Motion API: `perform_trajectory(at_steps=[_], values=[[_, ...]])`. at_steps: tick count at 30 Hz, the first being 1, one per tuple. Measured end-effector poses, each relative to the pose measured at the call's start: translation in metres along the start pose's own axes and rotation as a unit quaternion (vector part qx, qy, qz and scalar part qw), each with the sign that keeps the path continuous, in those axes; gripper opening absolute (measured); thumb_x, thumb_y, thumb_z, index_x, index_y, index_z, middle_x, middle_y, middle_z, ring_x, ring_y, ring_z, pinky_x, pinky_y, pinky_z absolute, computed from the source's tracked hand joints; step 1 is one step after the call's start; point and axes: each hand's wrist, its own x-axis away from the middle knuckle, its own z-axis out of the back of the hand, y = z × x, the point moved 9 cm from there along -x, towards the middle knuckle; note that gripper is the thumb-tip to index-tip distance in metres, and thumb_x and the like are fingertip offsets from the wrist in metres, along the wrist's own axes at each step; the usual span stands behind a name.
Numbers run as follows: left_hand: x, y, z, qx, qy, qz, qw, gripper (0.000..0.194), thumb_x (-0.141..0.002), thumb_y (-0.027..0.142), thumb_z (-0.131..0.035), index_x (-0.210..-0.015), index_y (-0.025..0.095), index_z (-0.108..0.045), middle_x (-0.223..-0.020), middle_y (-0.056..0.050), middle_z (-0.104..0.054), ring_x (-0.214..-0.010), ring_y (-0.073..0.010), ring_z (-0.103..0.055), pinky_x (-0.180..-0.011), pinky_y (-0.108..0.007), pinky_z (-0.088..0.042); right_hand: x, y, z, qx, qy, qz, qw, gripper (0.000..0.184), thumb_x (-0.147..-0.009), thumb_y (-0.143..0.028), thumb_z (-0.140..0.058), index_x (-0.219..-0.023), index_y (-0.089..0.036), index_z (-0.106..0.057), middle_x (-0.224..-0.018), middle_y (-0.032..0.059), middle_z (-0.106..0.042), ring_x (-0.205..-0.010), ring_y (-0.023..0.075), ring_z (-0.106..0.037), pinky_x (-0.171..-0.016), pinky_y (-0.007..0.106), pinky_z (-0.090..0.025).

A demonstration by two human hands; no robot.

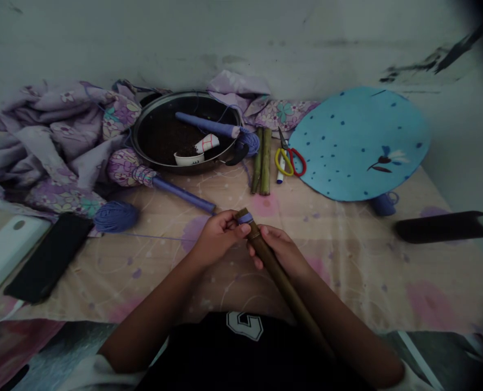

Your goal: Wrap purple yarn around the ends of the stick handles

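Observation:
A brown-green bamboo-like stick (pixel 284 282) slants from my lap up over the table edge, held in both hands. Purple yarn (pixel 245 218) is wound round its upper end. My left hand (pixel 221 233) is closed at that end, thumb pressed by the wound yarn. Fingers of my right hand (pixel 281 248) wrap round the stick a little lower down. A thin strand of yarn runs along the cloth from a purple yarn ball (pixel 116 216) toward my left hand. Nearby lies a finished-looking purple-wrapped stick (pixel 184 194) with a bundled floral cloth head (pixel 127 167).
Behind stands a dark pan (pixel 155 155) holding brown grains, a white cup (pixel 189 159) and another purple-wrapped stick (pixel 204 124). Green stalks (pixel 265 163), scissors (pixel 290 161) and a blue oval board (pixel 347 168) lie to its right. At left are a phone (pixel 49 259), a white power bank (pixel 11 252) and floral fabric (pixel 62 141).

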Motion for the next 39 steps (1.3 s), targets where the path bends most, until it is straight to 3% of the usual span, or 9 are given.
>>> perform_trajectory(at_steps=[4,8,14,24,31,39], values=[[-0.001,0.007,-0.001,0.008,-0.001,-0.021,1.000,0.031,-0.074,0.043,-0.066,-0.076,0.014,-0.057,-0.061,0.002,-0.055,-0.055,-0.0089,-0.050,-0.053,-0.020,-0.039,0.001,0.006,-0.001,0.002,-0.005,-0.021,1.000,0.038,-0.080,-0.052,-0.058,-0.084,-0.015,-0.063,-0.059,0.0003,-0.064,-0.037,0.0074,-0.053,-0.034,0.016,-0.036],[0.003,0.014,-0.001,-0.017,0.010,-0.044,0.999,0.032,-0.079,0.046,-0.060,-0.077,0.014,-0.056,-0.063,0.000,-0.058,-0.058,-0.0109,-0.055,-0.056,-0.023,-0.043,0.003,0.001,-0.004,0.023,0.004,0.009,1.000,0.036,-0.083,-0.050,-0.054,-0.081,-0.015,-0.061,-0.063,0.0006,-0.063,-0.042,0.0072,-0.055,-0.038,0.016,-0.041],[0.009,0.013,-0.013,-0.033,-0.032,-0.053,0.998,0.030,-0.086,0.044,-0.052,-0.081,0.014,-0.054,-0.062,0.002,-0.054,-0.053,-0.0089,-0.053,-0.052,-0.022,-0.041,0.000,-0.008,-0.004,-0.013,0.012,0.020,1.000,0.022,-0.080,-0.038,-0.059,-0.088,-0.017,-0.058,-0.069,0.0013,-0.064,-0.049,0.0126,-0.061,-0.037,0.020,-0.048],[0.009,0.014,-0.019,-0.115,-0.041,-0.087,0.989,0.031,-0.089,0.042,-0.045,-0.077,0.015,-0.052,-0.064,0.000,-0.057,-0.059,-0.0110,-0.055,-0.058,-0.023,-0.041,-0.003,-0.002,0.001,0.003,0.032,-0.006,0.999,0.023,-0.080,-0.042,-0.056,-0.080,-0.019,-0.054,-0.059,-0.0020,-0.061,-0.038,0.0098,-0.055,-0.031,0.017,-0.045],[0.010,0.010,-0.027,0.007,-0.104,-0.056,0.993,0.034,-0.080,0.044,-0.060,-0.095,0.015,-0.053,-0.067,0.000,-0.059,-0.054,-0.0111,-0.059,-0.050,-0.022,-0.044,-0.003,-0.001,-0.001,0.002,0.028,-0.004,1.000,0.026,-0.081,-0.044,-0.057,-0.081,-0.018,-0.055,-0.055,-0.0029,-0.059,-0.036,0.0089,-0.053,-0.031,0.016,-0.044],[0.008,0.007,-0.016,-0.011,-0.040,-0.040,0.998,0.024,-0.080,0.037,-0.062,-0.087,0.014,-0.060,-0.068,-0.001,-0.059,-0.061,-0.0113,-0.057,-0.056,-0.022,-0.044,-0.003,-0.002,0.000,-0.008,0.019,-0.003,1.000,0.026,-0.074,-0.039,-0.068,-0.081,-0.019,-0.053,-0.059,-0.0036,-0.062,-0.038,0.0090,-0.056,-0.031,0.016,-0.045]])
